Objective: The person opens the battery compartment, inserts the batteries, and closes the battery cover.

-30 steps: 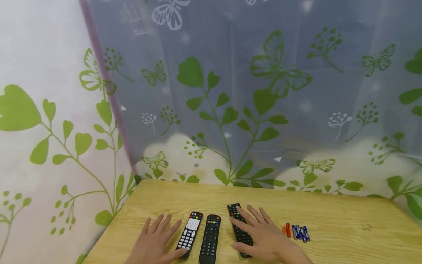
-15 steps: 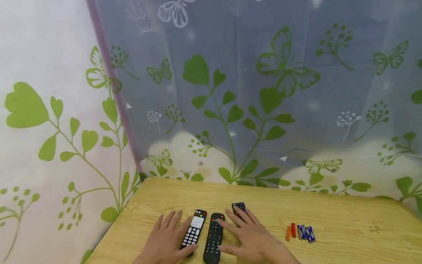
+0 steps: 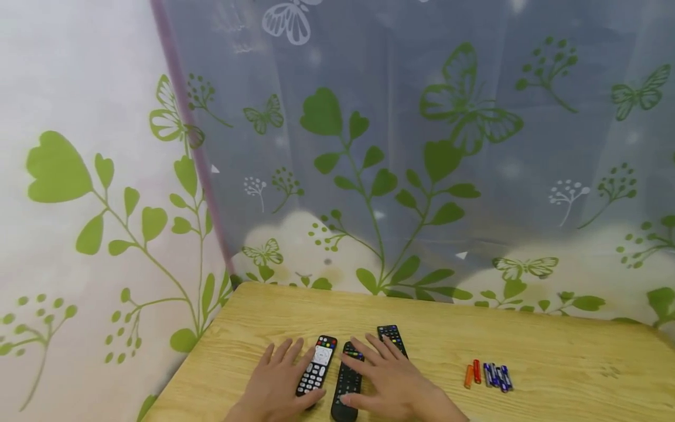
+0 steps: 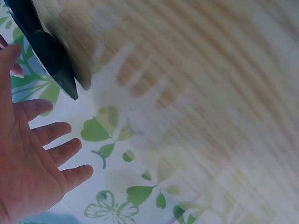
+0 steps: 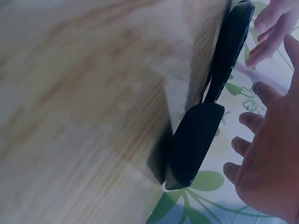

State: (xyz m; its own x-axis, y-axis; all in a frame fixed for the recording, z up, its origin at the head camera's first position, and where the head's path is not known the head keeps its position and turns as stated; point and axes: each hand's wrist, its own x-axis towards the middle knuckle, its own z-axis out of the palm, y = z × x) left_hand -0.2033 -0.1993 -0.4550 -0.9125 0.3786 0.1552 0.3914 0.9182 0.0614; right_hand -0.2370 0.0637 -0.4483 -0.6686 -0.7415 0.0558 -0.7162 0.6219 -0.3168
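Three dark remote controls lie side by side on the wooden table. The left remote (image 3: 316, 370) has white buttons and a white pad; the middle remote (image 3: 346, 387) and the right remote (image 3: 391, 335) are black. My left hand (image 3: 279, 381), fingers spread and straight, is at the left remote, its thumb over the lower end. Over the middle remote reaches my right hand (image 3: 392, 381), also spread, hiding the right remote's lower part. In the right wrist view, a gap shows between my right hand's fingers (image 5: 240, 147) and the nearest remote (image 5: 194, 144). Neither hand holds anything.
To the right, an orange battery (image 3: 469, 376), a red battery (image 3: 477, 371) and several blue batteries (image 3: 498, 377) lie on the table (image 3: 559, 363). A patterned curtain (image 3: 401, 176) hangs behind the table's back edge, with another at the left.
My right hand has shifted left, from over the right remote to over the middle one. The left hand has edged slightly over the left remote. The head view has turned a little left.
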